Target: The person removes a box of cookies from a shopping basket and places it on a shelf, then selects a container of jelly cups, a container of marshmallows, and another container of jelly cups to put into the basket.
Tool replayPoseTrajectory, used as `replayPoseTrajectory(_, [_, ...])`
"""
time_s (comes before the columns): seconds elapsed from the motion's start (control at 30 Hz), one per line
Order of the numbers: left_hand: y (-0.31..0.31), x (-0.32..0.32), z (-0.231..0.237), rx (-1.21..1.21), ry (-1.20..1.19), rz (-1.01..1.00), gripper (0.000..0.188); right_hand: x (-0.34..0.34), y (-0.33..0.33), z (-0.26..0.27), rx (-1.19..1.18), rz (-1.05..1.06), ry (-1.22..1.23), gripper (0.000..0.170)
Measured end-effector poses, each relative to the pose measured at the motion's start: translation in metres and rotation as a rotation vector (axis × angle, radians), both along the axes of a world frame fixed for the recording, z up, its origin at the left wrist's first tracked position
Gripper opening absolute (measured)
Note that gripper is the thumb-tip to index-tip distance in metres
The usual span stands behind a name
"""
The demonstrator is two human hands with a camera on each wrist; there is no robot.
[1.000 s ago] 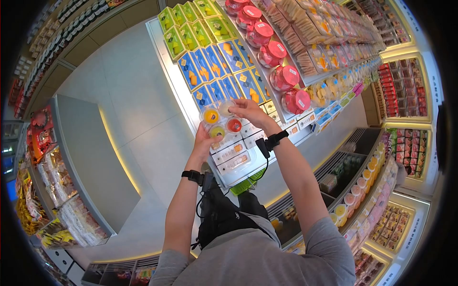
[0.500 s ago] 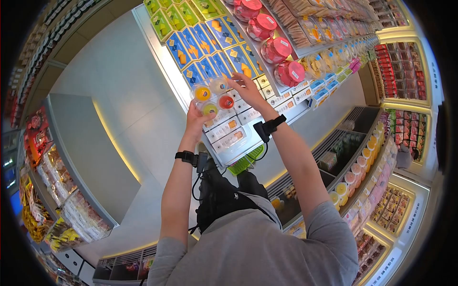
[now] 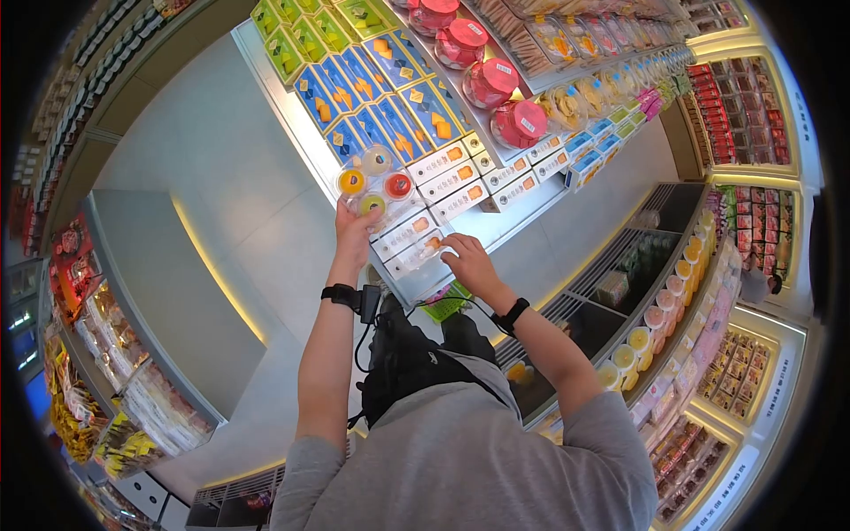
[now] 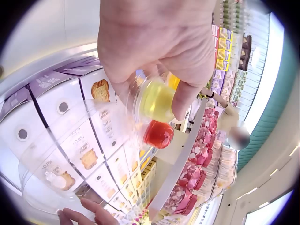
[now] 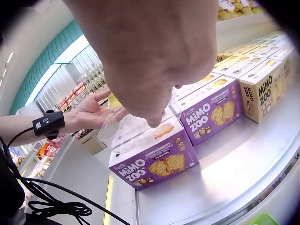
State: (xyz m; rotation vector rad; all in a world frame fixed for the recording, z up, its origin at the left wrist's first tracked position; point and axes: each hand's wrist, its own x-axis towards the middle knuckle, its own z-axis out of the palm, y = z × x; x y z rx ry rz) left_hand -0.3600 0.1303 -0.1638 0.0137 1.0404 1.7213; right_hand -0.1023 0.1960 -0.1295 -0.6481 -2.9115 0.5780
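My left hand (image 3: 353, 232) grips a clear pack of jelly-like cups by its yellow-green cup (image 3: 371, 205); orange (image 3: 351, 181), red (image 3: 397, 185) and whitish (image 3: 376, 159) cups sit around it. In the left wrist view, the thumb presses the yellow-green cup (image 4: 157, 101), with the red cup (image 4: 158, 134) below. Clear plastic (image 4: 35, 180) extends from the pack over white biscuit boxes. My right hand (image 3: 474, 268), fingers bent, pinches its edge near the counter's front end; in the right wrist view the plastic (image 5: 176, 105) shows beside those fingers, whose contact is partly hidden.
Blue boxes (image 3: 390, 124) and green boxes (image 3: 310, 40) line the counter beyond the pack. Red-lidded jars (image 3: 519, 124) stand on a raised shelf to the right. Purple-sided biscuit boxes (image 5: 154, 164) lie under the hands. A grey display unit (image 3: 177, 292) stands at the left.
My right hand has left the whitish cup and moved down towards me, to the plastic's near edge. The left hand still holds the pack, which now appears further left and higher in view.
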Motion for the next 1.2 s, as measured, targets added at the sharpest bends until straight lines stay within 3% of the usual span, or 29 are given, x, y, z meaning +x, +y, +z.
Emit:
replayPoseTrajectory(0.13, [-0.003, 0.005, 0.000, -0.020, 0.028, 0.013, 0.065, 0.003, 0.005, 0.023, 0.012, 0.049, -0.027, 0.015])
replayPoseTrajectory(0.23, [-0.007, 0.012, 0.001, -0.003, 0.075, -0.016, 0.062, -0.006, 0.011, 0.061, -0.094, -0.020, 0.142, 0.013])
replayPoseTrajectory(0.3, [-0.009, 0.017, 0.003, -0.081, 0.073, -0.056, 0.061, -0.017, 0.025, 0.072, -0.390, -0.053, 0.157, 0.014])
replayPoseTrajectory(0.33, [-0.010, 0.021, 0.004, -0.077, 0.075, -0.058, 0.061, -0.024, 0.031, 0.076, -0.386, -0.055, 0.160, 0.014])
replayPoseTrajectory(0.53, [-0.026, 0.038, -0.009, -0.088, -0.011, -0.118, 0.067, -0.088, 0.063, 0.040, -0.736, -0.275, 0.330, 0.024])
replayPoseTrajectory(0.6, [-0.028, 0.041, -0.008, -0.154, -0.088, -0.160, 0.064, -0.103, 0.063, 0.025, -0.482, -0.467, 0.503, 0.032])
replayPoseTrajectory(0.63, [-0.028, 0.042, -0.005, -0.154, -0.085, -0.158, 0.064, -0.106, 0.065, 0.018, -0.499, -0.473, 0.489, 0.049])
replayPoseTrajectory(0.67, [-0.029, 0.044, -0.003, -0.151, -0.105, -0.160, 0.064, -0.102, 0.061, 0.011, -0.501, -0.470, 0.491, 0.049])
replayPoseTrajectory(0.77, [-0.031, 0.043, -0.006, -0.146, -0.106, -0.164, 0.062, -0.084, 0.048, 0.004, -0.835, -0.517, 0.306, 0.093])
replayPoseTrajectory(0.9, [-0.034, 0.042, -0.007, -0.169, -0.167, -0.180, 0.055, -0.071, 0.038, -0.010, -1.064, -0.665, 0.310, 0.091])
replayPoseTrajectory(1.03, [-0.036, 0.035, -0.010, -0.071, -0.291, -0.240, 0.051, -0.075, 0.037, -0.035, -0.902, -0.676, 0.314, 0.085])
replayPoseTrajectory(1.1, [-0.032, 0.037, -0.001, -0.146, -0.363, -0.144, 0.056, -0.081, 0.034, -0.037, -0.636, -0.678, 0.232, 0.078])
replayPoseTrajectory(1.13, [-0.031, 0.041, -0.004, -0.148, -0.361, -0.146, 0.056, -0.084, 0.031, -0.038, -0.639, -0.681, 0.233, 0.078])
replayPoseTrajectory(1.2, [-0.027, 0.049, -0.005, -0.230, -0.049, -0.142, 0.056, -0.090, 0.027, -0.039, -0.542, -0.698, 0.227, 0.074])
